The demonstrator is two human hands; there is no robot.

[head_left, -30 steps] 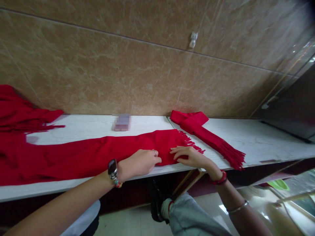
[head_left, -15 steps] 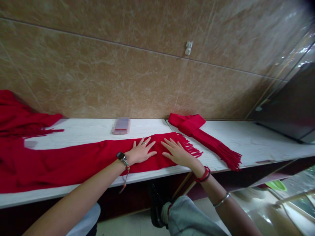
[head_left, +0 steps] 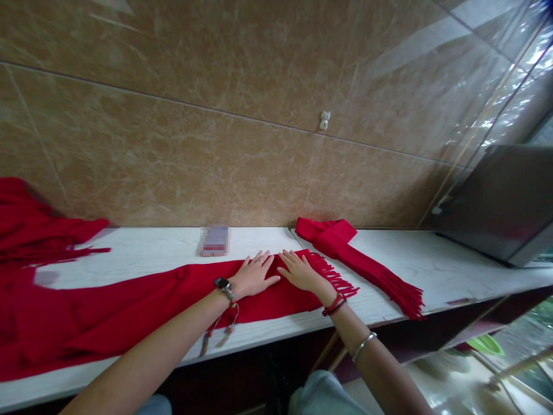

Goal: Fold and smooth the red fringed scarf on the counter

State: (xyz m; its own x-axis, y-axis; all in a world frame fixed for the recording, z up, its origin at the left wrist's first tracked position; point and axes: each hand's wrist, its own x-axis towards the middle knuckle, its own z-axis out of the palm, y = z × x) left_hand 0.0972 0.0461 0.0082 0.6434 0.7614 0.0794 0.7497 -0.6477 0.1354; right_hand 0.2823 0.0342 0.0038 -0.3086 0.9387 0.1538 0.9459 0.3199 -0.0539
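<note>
Scarf (head_left: 158,294) in red lies flat on the worktop (head_left: 147,246), fringe (head_left: 323,266) nearest a folded scarf (head_left: 371,268); left hand (head_left: 254,279) and right hand (head_left: 306,275) rest on it, fingers (head_left: 267,263) spread, gripping nothing. Soft, seemingly light, it probably lifts best by its long edges.

The scarf (head_left: 283,301) I touch looks like matt cloth; the surface (head_left: 147,248), smooth wood-grained board; the wall (head_left: 194,161) before me, glossy marbled tile.
</note>
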